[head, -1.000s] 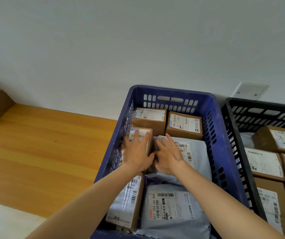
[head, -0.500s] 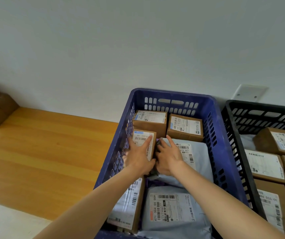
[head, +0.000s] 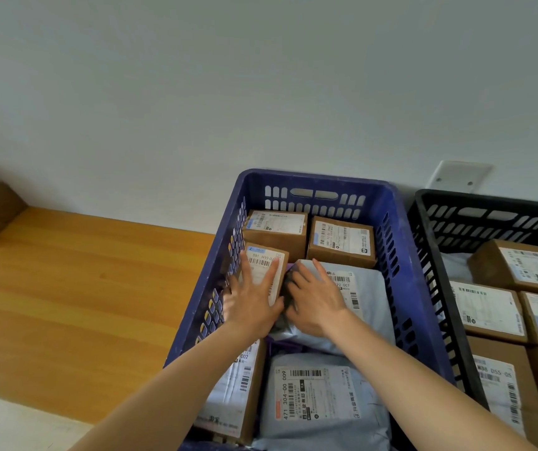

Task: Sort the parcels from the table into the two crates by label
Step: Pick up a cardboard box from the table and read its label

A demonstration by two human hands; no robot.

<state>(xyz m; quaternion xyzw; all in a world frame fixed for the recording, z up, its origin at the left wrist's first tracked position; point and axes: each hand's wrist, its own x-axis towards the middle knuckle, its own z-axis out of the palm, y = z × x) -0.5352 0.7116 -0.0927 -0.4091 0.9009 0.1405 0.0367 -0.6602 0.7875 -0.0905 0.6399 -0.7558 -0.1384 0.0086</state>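
Blue crate (head: 388, 222) on desk (head: 66, 288), black crate (head: 430, 229) to its right. Left hand (head: 254, 307) flat, grip apart, on small box (head: 266, 265); right hand (head: 316, 301) spread on grey mailer (head: 365, 304) beside it.

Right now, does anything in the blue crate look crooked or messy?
Nothing stands out. The small box under the left hand sits slightly tilted among neat parcels in the blue crate.
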